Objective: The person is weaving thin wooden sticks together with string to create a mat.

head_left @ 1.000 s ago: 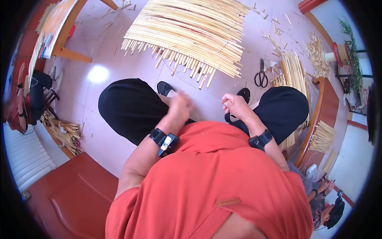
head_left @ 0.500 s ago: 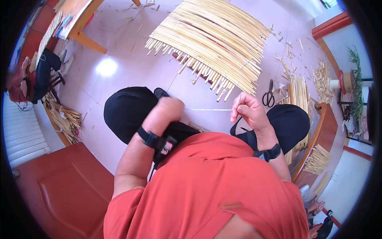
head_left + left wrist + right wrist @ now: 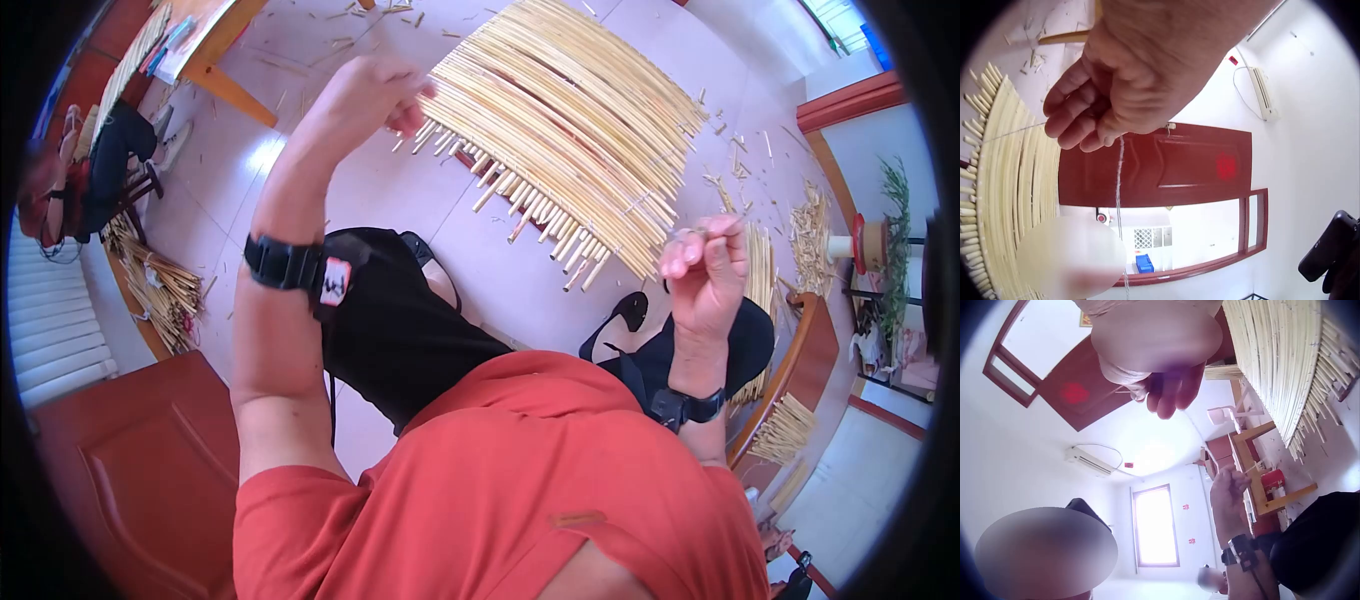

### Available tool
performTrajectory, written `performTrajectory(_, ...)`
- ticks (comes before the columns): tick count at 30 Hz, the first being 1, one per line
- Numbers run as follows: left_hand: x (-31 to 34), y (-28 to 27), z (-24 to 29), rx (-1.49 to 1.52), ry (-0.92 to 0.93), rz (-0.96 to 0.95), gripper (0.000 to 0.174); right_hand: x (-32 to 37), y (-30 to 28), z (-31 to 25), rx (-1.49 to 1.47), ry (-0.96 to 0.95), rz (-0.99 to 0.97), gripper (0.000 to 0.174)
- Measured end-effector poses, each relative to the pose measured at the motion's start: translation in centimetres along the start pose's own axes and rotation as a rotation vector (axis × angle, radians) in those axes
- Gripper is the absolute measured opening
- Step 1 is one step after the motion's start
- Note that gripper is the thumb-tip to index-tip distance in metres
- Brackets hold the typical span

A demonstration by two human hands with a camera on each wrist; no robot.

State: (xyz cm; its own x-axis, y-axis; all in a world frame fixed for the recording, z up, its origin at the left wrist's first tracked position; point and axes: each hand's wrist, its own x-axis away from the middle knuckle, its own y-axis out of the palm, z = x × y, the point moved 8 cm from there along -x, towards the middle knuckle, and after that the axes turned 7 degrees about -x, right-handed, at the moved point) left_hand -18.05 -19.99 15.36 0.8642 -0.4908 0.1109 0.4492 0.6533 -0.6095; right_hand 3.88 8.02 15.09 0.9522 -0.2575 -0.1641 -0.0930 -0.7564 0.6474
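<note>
The left hand [image 3: 375,95] is raised at the left edge of a mat of thin pale sticks [image 3: 570,130], its fingers curled. From its fingertips a whitish string [image 3: 1119,181] hangs taut in the left wrist view, and a thinner thread [image 3: 1016,131] crosses the sticks beside it. On the right, the right hand [image 3: 708,265] is held up near the mat's near right corner, thumb and fingertips pinched together. A pale string [image 3: 1200,434] runs between the two hands in the right wrist view. In the head view the string is not discernible.
Stick bundles lie at the left [image 3: 155,285] and right [image 3: 755,300]. A wooden table [image 3: 225,85] stands at upper left, a red-brown panel [image 3: 150,470] at lower left, and a wooden rail [image 3: 795,370] at right. Another person [image 3: 125,165] sits at the far left.
The left hand has swung up and outward to the left from near the knees. The right hand has risen and moved right. The head view has shifted, and the black scissors are no longer visible.
</note>
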Motion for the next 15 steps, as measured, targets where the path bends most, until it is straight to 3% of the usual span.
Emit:
performTrajectory(2, -2.8, 1.1, 2.4, -0.021, 0.138, -0.035, 0.024, -0.7, -0.6, -1.1, 0.016, -0.065, 0.058, 0.012)
performTrajectory(8, -7.6, 3.9, 5.4, -0.254, 0.125, -0.133, 0.019, -2.3, -2.4, -1.8, 0.047, -0.053, 0.097, 0.012)
performTrajectory(10, -5.3, 6.6, 6.2, -0.479, 0.268, -0.462, 0.018, -2.2, -3.5, -2.0, 0.062, -0.041, 0.118, 0.012)
performTrajectory(12, 0.1, 9.8, 6.0, -0.379, 0.169, -0.777, 0.019, -2.4, -4.6, -2.5, 0.06, -0.063, 0.142, 0.013)
performTrajectory(13, 2.7, 11.1, 4.5, -0.421, -0.029, -0.9, 0.018, -2.5, -4.9, -2.4, 0.056, -0.061, 0.148, 0.013)
performTrajectory(14, 4.8, 12.9, 3.4, -0.394, 0.098, -0.986, 0.015, -2.6, -5.4, -2.3, 0.048, -0.064, 0.182, 0.011)
performTrajectory(15, 6.4, 14.6, 2.2, -0.426, 0.307, -0.92, 0.013, -2.5, -5.8, -2.3, 0.04, -0.068, 0.213, 0.01)
